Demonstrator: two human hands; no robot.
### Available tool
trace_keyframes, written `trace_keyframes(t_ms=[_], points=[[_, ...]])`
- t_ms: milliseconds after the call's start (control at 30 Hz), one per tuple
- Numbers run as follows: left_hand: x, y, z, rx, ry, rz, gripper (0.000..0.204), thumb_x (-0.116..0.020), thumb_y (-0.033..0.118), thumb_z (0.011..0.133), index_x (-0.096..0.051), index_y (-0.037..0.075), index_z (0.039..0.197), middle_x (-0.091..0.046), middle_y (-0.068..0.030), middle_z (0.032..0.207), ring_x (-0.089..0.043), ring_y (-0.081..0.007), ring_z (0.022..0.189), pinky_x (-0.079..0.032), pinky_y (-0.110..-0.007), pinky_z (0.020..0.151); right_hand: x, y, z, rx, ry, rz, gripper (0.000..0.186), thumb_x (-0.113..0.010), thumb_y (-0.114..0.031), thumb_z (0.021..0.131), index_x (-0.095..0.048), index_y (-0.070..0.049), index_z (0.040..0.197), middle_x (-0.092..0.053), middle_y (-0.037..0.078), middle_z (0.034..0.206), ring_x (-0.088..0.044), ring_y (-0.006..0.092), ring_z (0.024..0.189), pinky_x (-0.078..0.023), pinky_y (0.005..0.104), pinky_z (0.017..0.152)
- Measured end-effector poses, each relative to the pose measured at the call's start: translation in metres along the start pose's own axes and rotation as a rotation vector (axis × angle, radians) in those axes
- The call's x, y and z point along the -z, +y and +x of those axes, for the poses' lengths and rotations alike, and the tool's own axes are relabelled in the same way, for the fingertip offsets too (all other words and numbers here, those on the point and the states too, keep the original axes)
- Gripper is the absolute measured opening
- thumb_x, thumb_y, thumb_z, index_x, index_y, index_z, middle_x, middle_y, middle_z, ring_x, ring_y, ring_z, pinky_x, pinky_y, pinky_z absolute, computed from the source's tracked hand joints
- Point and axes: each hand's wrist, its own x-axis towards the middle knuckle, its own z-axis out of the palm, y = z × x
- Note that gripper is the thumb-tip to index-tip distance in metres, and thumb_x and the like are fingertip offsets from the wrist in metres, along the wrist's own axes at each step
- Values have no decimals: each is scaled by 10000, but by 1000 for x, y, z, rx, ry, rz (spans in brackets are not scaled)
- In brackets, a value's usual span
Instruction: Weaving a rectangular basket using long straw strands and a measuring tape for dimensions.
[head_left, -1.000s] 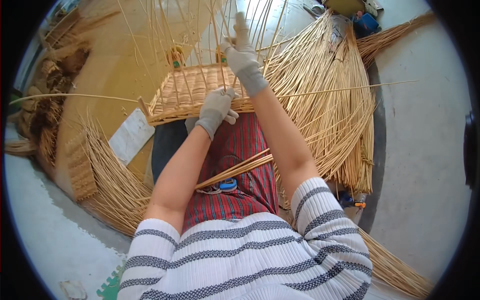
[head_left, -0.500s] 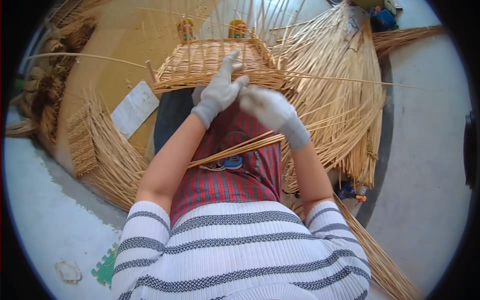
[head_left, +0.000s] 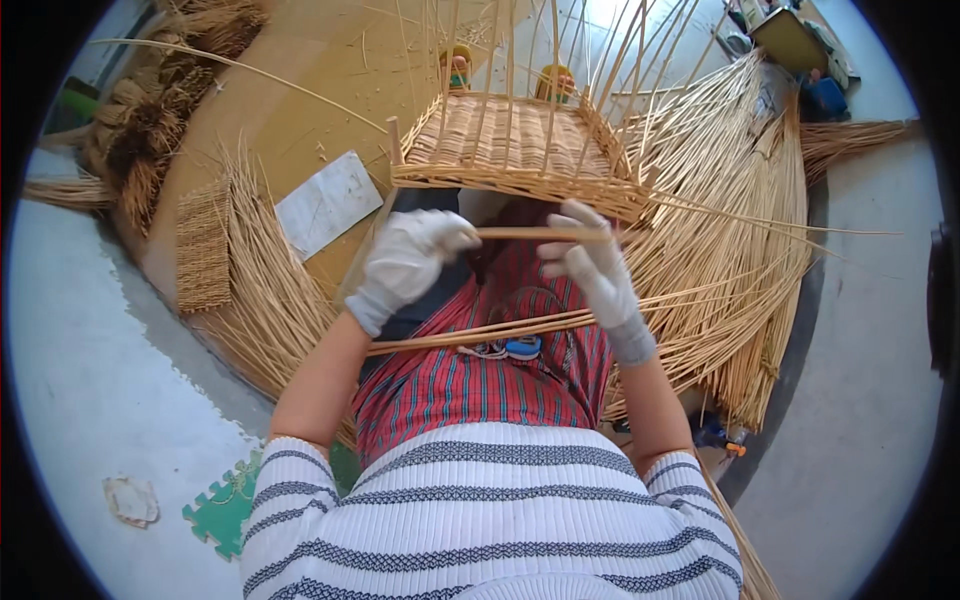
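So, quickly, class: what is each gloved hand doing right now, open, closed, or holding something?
Left hand: closed on one end of a thin cane strip.
Right hand: fingers pinched on the other end of the same strip.

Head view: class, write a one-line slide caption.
Two gloved hands, left hand and right hand, hold a wicker rod before a half-woven basket.

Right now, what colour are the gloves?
White, on both the left hand and right hand, which hold a thin cane; the head view shows it.
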Motion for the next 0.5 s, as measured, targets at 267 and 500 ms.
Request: trace_keyframes(t_ms=[267, 500], points=[[47, 2, 129, -246, 63, 1087, 417, -533, 269, 1105, -636, 310, 1507, -717, -69, 863, -698, -212, 758, -452, -417, 874, 53, 30, 82, 66, 408, 47, 141, -704, -102, 1058, -659, -33, 1171, -778, 124, 1056, -769, 183, 940, -672, 300, 790], [86, -7, 83, -8, -20, 1279, 664, -521, 108, 1054, -470, 436, 1630, -641, -34, 796, -598, -168, 589, -483, -369, 671, 70, 65, 87, 177, 387, 36, 168, -745, -92, 1029, -682, -31, 1172, -797, 106, 1041, -770, 148, 888, -664, 250, 736]])
